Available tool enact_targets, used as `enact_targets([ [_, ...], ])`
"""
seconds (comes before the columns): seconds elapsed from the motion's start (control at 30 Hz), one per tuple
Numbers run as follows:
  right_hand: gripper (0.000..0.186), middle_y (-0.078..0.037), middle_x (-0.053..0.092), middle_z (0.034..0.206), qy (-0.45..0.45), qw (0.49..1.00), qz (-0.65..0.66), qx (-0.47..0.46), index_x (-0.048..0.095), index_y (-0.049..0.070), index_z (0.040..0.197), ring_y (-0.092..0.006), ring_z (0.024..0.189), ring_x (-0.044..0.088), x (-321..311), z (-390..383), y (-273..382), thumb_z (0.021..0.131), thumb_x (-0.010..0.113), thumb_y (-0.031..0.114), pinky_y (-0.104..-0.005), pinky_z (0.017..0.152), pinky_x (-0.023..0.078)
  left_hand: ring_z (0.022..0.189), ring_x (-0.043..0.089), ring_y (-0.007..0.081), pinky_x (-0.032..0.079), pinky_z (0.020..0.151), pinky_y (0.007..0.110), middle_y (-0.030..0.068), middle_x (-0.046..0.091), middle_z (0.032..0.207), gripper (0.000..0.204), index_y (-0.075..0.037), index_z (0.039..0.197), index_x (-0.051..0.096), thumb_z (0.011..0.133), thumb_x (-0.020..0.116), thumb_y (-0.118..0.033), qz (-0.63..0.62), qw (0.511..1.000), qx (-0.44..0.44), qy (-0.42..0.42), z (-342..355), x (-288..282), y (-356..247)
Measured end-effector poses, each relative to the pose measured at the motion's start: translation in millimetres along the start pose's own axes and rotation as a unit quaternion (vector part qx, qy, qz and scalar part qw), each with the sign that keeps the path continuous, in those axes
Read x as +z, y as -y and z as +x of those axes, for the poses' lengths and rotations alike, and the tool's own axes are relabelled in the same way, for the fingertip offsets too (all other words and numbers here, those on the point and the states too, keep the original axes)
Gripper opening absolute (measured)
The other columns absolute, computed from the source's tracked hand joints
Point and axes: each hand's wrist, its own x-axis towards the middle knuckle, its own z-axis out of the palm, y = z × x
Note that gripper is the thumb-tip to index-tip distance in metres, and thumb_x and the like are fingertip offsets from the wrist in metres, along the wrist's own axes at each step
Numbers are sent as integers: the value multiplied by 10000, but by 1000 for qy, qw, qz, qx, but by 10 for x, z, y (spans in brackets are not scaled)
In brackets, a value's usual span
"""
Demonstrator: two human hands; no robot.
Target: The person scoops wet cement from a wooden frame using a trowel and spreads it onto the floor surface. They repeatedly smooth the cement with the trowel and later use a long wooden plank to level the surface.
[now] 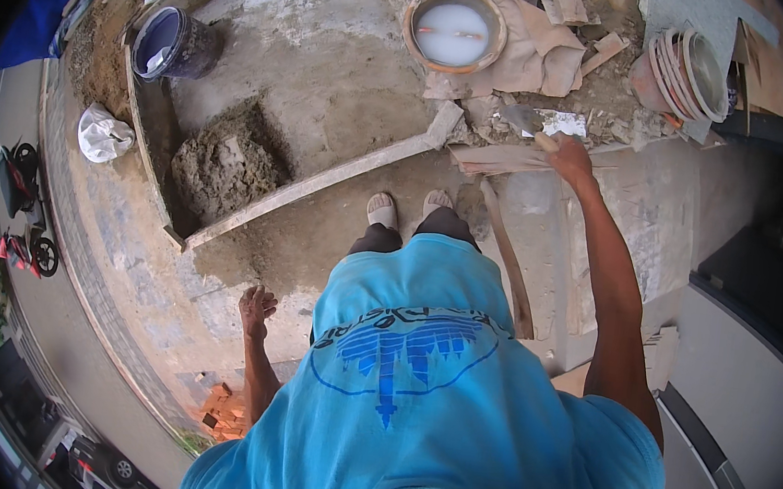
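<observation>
Head view: right hand (572, 161) holds trowel (524, 120) by its wooden handle (546, 142), grip closed, likely to stay clear of adjacent rubble (621, 132); left hand (258, 309), grip loose, part-curled, seemingly empty, hangs beside blue shirt (406, 290).

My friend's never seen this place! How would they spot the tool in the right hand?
Find the big bright blue shirt, then follow its right arm up to the right hand, beside the rubble. The trowel is there: it has a pale handle and a flat grey blade, darker than the bright white patch next to it.
</observation>
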Motion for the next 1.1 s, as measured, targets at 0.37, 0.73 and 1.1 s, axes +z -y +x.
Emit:
enact_targets([
  [0.37,357,-195,670,1110,50,999,-20,1,622,91,1149,-347,1068,639,503,674,-94,815,616,217,-460,904,502,769,682,270,574,658,390,190,670,964,401,10,1218,531,934,570,-271,18,992,-122,-15,-1069,472,500],
  [0.73,485,-147,686,911,4,987,154,-52,619,94,1239,-261,831,670,-13,264,-501,762,627,178,-376,711,527,788,684,261,567,686,372,177,667,950,406,9,1197,542,929,574,-294,-2,995,-96,1,-1115,862,272],
  [1.1,468,-78,605,869,143,731,667,10,523,11,1306,-115,617,540,-135,670,645,871,593,171,-280,489,484,788,687,252,568,682,362,164,677,953,371,-3,1178,553,927,578,-274,-15,996,-84,-6,-1136,1003,246],
])
